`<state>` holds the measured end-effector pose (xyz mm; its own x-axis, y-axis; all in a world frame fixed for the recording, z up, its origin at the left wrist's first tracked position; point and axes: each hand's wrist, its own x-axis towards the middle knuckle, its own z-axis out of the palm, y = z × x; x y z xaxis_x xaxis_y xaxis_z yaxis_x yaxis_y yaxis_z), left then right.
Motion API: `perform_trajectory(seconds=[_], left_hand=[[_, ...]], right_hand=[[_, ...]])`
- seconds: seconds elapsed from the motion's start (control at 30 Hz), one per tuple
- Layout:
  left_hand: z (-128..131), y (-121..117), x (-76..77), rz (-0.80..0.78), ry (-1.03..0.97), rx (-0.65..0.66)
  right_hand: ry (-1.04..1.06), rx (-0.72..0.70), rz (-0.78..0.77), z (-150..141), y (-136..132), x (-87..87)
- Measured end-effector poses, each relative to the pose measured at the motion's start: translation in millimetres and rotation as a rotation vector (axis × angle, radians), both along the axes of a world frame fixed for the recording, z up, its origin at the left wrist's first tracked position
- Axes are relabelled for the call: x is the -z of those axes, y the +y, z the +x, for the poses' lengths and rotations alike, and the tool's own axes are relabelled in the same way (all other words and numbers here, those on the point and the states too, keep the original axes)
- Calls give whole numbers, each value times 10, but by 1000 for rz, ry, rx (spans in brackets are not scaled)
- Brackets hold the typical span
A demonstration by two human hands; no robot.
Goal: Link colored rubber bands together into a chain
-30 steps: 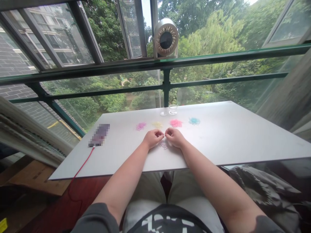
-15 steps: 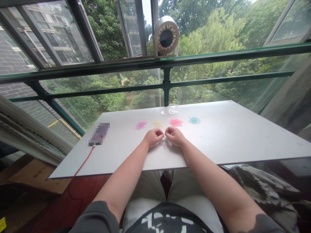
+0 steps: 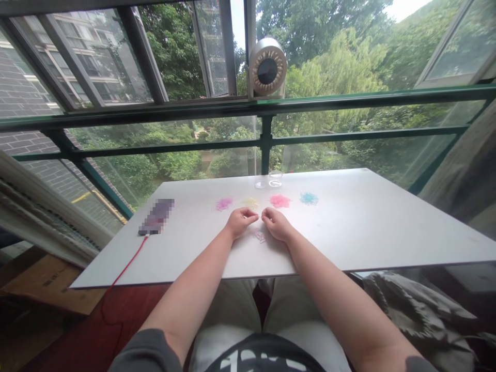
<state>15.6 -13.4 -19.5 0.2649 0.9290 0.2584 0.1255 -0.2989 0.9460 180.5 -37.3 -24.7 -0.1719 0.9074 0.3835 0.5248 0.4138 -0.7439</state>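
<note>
My left hand (image 3: 238, 223) and my right hand (image 3: 276, 224) face each other above the white table, fingertips pinched and almost meeting. Whatever lies between the fingertips is too small to make out. Just below them is a loose little heap of thin, pinkish-purple bands (image 3: 259, 236). Beyond my hands, small piles of thin, band-like loops form a row: a purple pile (image 3: 224, 204), a pale yellow pile (image 3: 250, 202), a pink pile (image 3: 279, 200) and a teal pile (image 3: 309, 198). My left hand is nearest the yellow pile, my right hand nearest the pink one.
Clear round containers (image 3: 275, 181) stand at the far edge of the white table (image 3: 360, 222). A blurred-out phone-like device (image 3: 157, 217) lies at left, its red cable (image 3: 129, 261) hanging over the edge. Green railing (image 3: 174, 114) and windows run behind.
The camera view has tilted slightly. Both hands stay over the same spot, with the left fingers a little straighter and fingertips still close together.
</note>
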Motion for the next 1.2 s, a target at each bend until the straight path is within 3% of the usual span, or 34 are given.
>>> perform_trajectory(seconds=[0.3, 0.53, 0.9, 1.2], left_hand=[[-67, 140, 56, -11, -201, -221], [-6, 8, -41, -123, -169, -33], [5, -49, -58, -135, -222, 32], [5, -59, -19, -29, -163, 60]], right_hand=[[-32, 5, -7, 3, -28, -31], [-38, 20, -11, -2, -31, -25], [-42, 7, -25, -24, -25, -6], [6, 27, -37, -45, -1, 6]])
